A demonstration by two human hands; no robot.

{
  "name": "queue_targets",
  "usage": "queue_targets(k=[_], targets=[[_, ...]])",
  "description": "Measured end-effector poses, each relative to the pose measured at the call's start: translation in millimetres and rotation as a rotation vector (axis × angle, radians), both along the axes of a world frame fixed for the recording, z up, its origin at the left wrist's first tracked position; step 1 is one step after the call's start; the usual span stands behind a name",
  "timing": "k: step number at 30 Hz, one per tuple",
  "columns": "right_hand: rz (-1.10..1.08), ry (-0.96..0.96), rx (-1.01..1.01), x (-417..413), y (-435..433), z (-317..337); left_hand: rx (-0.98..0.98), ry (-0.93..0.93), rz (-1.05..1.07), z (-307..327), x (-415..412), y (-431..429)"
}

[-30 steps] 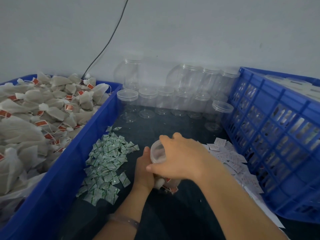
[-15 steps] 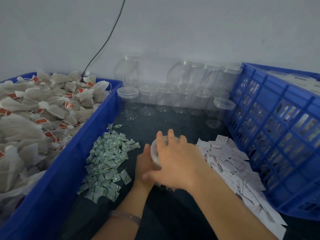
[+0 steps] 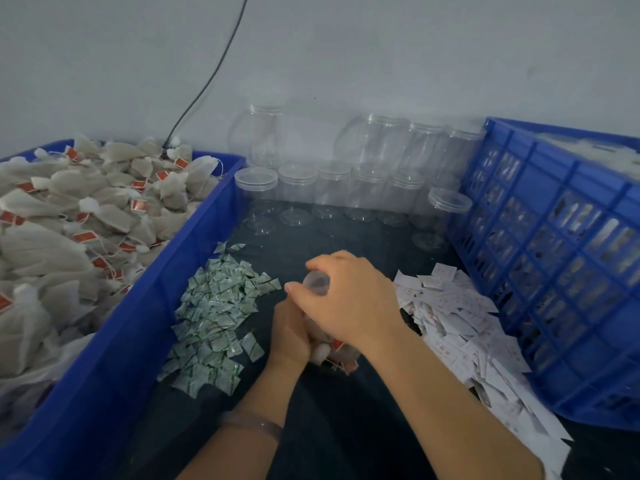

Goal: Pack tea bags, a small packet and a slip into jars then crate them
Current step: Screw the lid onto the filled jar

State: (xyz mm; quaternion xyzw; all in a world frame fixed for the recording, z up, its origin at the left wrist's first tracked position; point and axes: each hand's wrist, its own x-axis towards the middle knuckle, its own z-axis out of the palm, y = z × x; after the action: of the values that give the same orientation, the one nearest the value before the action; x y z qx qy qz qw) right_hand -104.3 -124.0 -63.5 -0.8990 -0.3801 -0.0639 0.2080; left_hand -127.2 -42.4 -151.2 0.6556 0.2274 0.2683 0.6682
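Jar (image 3: 317, 284) btwn packets (image 3: 214, 306) & slips (image 3: 457, 320) — right hand (image 3: 349, 299) atop.

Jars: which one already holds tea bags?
The jar gripped by the left hand and right hand, red tags showing through it; the jars by the wall look empty.

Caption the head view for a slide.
Left hand holds a filled jar, right hand grips its lid, between packets and slips.
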Motion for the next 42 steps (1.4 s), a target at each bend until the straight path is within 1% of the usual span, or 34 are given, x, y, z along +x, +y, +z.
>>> queue_targets(k=[1, 3, 4, 5, 6, 7, 8, 9, 10, 11, 13, 15, 17, 20, 23, 26, 29, 30, 31, 36, 39, 42], targets=[[0.044, -0.013, -0.072, 0.6, -2.1, 1.4, 0.048, -0.009, -0.009, 0.8, -0.9, 1.2], [0.200, 0.000, -0.236, 5.2, -11.1, 10.0, 0.099, -0.046, -0.051, 0.4, -4.8, 5.7], [0.283, 0.038, -0.271, 8.4, -16.5, 15.4, 0.150, -0.043, -0.056, -1.2, -6.2, 6.9], [0.343, 0.085, -0.256, 11.4, -21.8, 20.2, 0.147, -0.062, -0.067, -2.0, -6.0, 6.4], [0.371, 0.117, -0.206, 14.3, -26.5, 22.5, 0.048, -0.106, -0.086, 0.8, -6.5, 4.2], [0.371, 0.124, -0.148, 16.5, -30.5, 21.9, -0.003, -0.128, -0.097, 3.9, -7.6, 1.2], [0.358, 0.118, -0.095, 17.9, -33.1, 19.7, -0.070, -0.113, -0.109, 6.3, -8.6, -1.3], [0.347, 0.111, -0.040, 17.7, -35.0, 16.4, -0.221, -0.152, -0.156, 4.7, -10.0, -1.5], [0.346, 0.113, 0.025, 18.3, -36.7, 13.0, -0.305, -0.172, -0.248, 4.4, -10.8, -0.8], [0.350, 0.130, 0.098, 19.5, -38.3, 10.1, -0.271, -0.149, -0.329, 7.2, -13.2, 0.0], [0.354, 0.209, 0.238, 24.3, -43.1, 7.8, -0.101, -0.097, -0.488, 10.0, -19.2, 4.1], [0.364, 0.304, 0.313, 29.2, -47.8, 7.0, 0.035, -0.096, -0.536, 9.8, -22.6, 6.1], [0.359, 0.339, 0.345, 29.9, -49.9, 5.1, 0.138, -0.149, -0.507, 8.8, -26.9, 0.8], [0.308, 0.310, 0.386, 28.1, -46.6, 2.7, 0.180, -0.214, -0.401, 10.3, -29.5, -8.9], [0.231, 0.247, 0.359, 23.8, -39.6, 6.4, 0.216, -0.232, -0.311, 10.2, -28.6, -13.4], [0.206, 0.188, 0.215, 18.8, -36.3, 11.6, 0.244, -0.225, -0.308, 11.2, -31.1, -9.0], [0.319, 0.174, -0.063, 23.6, -42.2, 24.3, 0.241, -0.231, -0.386, 14.6, -31.3, -2.1], [0.363, 0.183, -0.117, 26.2, -43.3, 28.4, 0.236, -0.231, -0.391, 15.7, -31.1, -1.8], [0.393, 0.180, -0.127, 27.9, -43.5, 31.2, 0.232, -0.234, -0.384, 16.8, -30.7, -2.8], [0.327, 0.059, 0.057, 20.0, -34.7, 23.0, 0.272, -0.255, -0.209, 17.8, -29.7, -14.5], [0.330, -0.052, 0.092, 16.0, -30.2, 19.0, 0.340, -0.249, -0.117, 14.8, -30.3, -11.2], [0.293, -0.057, 0.072, 13.4, -25.6, 16.6, 0.353, -0.230, -0.098, 12.3, -29.1, -10.0]])
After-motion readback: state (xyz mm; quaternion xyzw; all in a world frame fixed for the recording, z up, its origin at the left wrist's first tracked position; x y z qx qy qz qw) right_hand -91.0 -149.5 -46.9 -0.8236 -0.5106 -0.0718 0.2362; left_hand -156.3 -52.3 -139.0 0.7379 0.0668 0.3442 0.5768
